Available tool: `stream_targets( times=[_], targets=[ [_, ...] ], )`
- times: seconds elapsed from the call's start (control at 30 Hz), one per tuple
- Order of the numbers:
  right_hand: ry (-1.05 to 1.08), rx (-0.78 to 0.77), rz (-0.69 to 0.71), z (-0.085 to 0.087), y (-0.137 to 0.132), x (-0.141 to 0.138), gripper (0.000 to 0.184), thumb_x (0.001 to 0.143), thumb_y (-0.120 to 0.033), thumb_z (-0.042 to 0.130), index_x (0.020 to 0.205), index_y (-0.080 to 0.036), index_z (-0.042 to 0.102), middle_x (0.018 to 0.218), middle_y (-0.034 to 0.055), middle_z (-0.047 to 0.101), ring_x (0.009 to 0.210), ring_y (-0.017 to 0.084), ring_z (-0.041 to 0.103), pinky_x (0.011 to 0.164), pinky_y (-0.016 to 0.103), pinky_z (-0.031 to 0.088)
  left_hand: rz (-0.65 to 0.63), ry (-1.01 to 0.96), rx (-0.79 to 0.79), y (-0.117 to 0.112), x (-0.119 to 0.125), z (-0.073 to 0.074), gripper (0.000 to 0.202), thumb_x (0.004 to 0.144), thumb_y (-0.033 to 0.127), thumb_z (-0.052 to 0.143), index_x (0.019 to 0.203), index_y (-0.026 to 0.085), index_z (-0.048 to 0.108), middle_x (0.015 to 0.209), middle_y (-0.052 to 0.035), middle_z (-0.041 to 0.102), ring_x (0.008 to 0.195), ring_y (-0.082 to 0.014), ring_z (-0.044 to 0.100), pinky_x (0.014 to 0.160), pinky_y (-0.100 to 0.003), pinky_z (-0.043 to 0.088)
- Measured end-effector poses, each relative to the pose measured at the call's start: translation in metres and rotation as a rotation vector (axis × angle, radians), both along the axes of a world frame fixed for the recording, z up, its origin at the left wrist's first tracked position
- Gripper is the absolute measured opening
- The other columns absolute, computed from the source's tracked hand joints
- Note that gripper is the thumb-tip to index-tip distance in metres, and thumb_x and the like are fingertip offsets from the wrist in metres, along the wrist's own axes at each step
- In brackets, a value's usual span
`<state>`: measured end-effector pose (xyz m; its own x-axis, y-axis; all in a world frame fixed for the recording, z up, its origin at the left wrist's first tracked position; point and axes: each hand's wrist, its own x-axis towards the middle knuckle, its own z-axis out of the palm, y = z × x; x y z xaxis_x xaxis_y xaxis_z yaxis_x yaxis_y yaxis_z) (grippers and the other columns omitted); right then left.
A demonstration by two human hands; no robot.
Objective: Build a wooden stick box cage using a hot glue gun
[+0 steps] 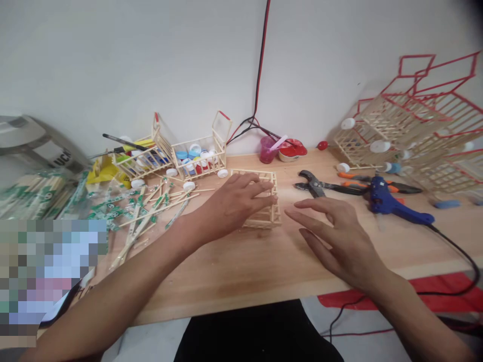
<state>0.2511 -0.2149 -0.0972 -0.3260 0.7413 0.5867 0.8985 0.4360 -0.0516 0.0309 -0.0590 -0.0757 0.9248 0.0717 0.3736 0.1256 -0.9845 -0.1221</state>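
A small basket built of thin wooden sticks stands on the wooden table in front of me. My left hand reaches over it from the left, with curved fingers on its top and right side; the hand hides much of the basket. To the right of the basket, my right hand hovers with nothing in it, its fingers apart and pointing towards the basket.
Slip-joint pliers and a blue glue gun lie at right, below stacked stick carts. Behind stand a pink cup and a stick cart holding bottle caps. Loose sticks and wrappers cover the left.
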Motion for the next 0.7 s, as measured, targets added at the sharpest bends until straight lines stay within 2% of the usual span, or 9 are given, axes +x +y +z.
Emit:
stream_targets(
  times=[0.37, 0.7],
  targets=[
    [0.006, -0.08, 0.044, -0.006, 0.006, -0.015, 0.042, 0.091, -0.008, 0.052, 0.127, -0.028, 0.061, 0.131, 0.0104, 0.056, 0.121, 0.028, 0.052, 0.098, 0.049, 0.042, -0.019, -0.008, -0.025, 0.002, 0.0, -0.001, 0.034, 0.099, 0.014, 0.047, 0.128, 0.021, 0.061, 0.14, -0.0076, 0.059, 0.126, -0.025, 0.05, 0.106, -0.046, 0.042],
    [0.03, -0.096, 0.042, 0.001, 0.006, -0.019, 0.035, 0.093, -0.012, 0.052, 0.126, -0.022, 0.06, 0.13, 0.0118, 0.057, 0.122, 0.028, 0.05, 0.1, 0.049, 0.039, -0.025, -0.011, -0.027, 0.003, 0.002, -0.002, 0.033, 0.098, 0.014, 0.049, 0.129, 0.02, 0.062, 0.14, -0.0081, 0.059, 0.125, -0.0248, 0.051, 0.105, -0.046, 0.043]
  ],
)
